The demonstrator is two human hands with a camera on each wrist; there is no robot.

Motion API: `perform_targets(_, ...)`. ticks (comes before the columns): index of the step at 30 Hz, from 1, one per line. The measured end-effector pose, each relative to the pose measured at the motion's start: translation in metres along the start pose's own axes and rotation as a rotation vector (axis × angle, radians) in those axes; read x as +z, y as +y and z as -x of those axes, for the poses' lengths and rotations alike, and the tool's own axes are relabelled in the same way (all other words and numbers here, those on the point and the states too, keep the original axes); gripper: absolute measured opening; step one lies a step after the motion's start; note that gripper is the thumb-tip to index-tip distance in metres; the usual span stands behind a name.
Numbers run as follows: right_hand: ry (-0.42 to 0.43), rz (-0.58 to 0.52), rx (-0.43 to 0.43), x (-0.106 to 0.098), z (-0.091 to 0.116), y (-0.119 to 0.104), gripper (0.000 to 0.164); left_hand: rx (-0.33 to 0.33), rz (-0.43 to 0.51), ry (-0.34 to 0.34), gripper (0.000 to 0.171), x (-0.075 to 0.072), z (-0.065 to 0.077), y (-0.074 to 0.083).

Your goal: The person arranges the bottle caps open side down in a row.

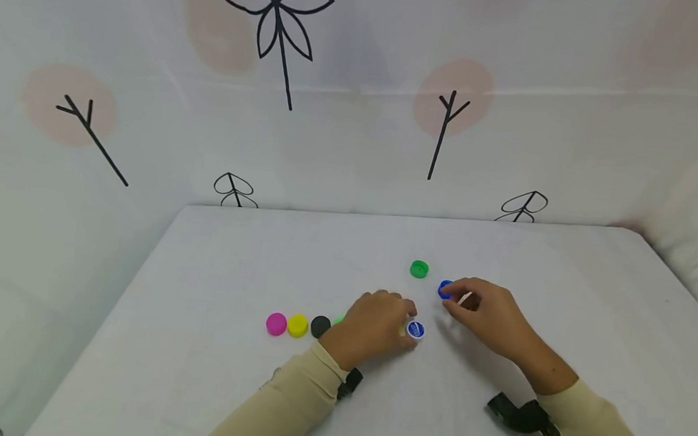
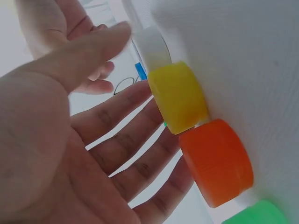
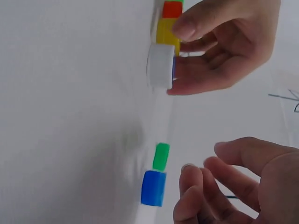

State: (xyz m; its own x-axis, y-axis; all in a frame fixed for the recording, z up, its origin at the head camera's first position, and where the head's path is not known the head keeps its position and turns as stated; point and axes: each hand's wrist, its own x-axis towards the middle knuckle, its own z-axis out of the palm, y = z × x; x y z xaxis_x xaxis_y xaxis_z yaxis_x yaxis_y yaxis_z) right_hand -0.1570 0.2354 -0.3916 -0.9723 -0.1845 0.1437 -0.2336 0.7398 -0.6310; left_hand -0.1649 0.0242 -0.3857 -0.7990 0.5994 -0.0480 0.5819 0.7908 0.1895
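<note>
My left hand (image 1: 374,324) reaches over a row of bottle caps, its thumb and fingers spread around a white cap with a blue top (image 1: 415,329). In the left wrist view that white cap (image 2: 153,49) stands beside a yellow cap (image 2: 178,97) and an orange cap (image 2: 217,162), the fingers stretched along their side. My right hand (image 1: 488,315) hovers with loosely bent fingers at a blue cap (image 1: 444,290). The right wrist view shows the blue cap (image 3: 153,188) apart from those fingertips, with a green cap (image 3: 161,157) beyond it.
Left of my left hand, the row holds a magenta cap (image 1: 277,324), a yellow cap (image 1: 297,326), a black cap (image 1: 320,327) and a partly hidden light green cap (image 1: 338,320). A green cap (image 1: 419,269) lies farther back on the white table (image 1: 218,263). Patterned cloth (image 1: 354,144) hangs behind.
</note>
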Motion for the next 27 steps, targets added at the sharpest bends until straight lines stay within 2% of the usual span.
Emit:
perform_targets(3,0.008,0.002,0.054,-0.004,-0.002,0.007,0.026,-0.018,0.018,0.0,0.04,-0.001,-0.002,0.001)
perform_targets(7,-0.009,-0.001,0.119,-0.007,-0.004,0.015,0.033,-0.052,0.04,0.037,0.04,-0.004,-0.008,0.007)
perform_targets(10,-0.047,-0.016,0.16,-0.007,-0.005,0.019,0.04,-0.079,0.035,0.053,0.042,-0.005,-0.014,0.014)
perform_targets(15,-0.142,-0.058,0.223,-0.005,-0.006,0.023,0.053,-0.108,-0.022,0.038,0.044,-0.004,-0.025,0.026)
perform_targets(19,-0.179,-0.077,0.229,-0.003,-0.007,0.026,0.056,-0.132,-0.04,0.031,0.042,0.0,-0.032,0.033)
perform_targets(27,-0.181,-0.094,0.185,-0.004,-0.007,0.028,0.052,-0.149,-0.025,0.017,0.046,0.004,-0.04,0.042)
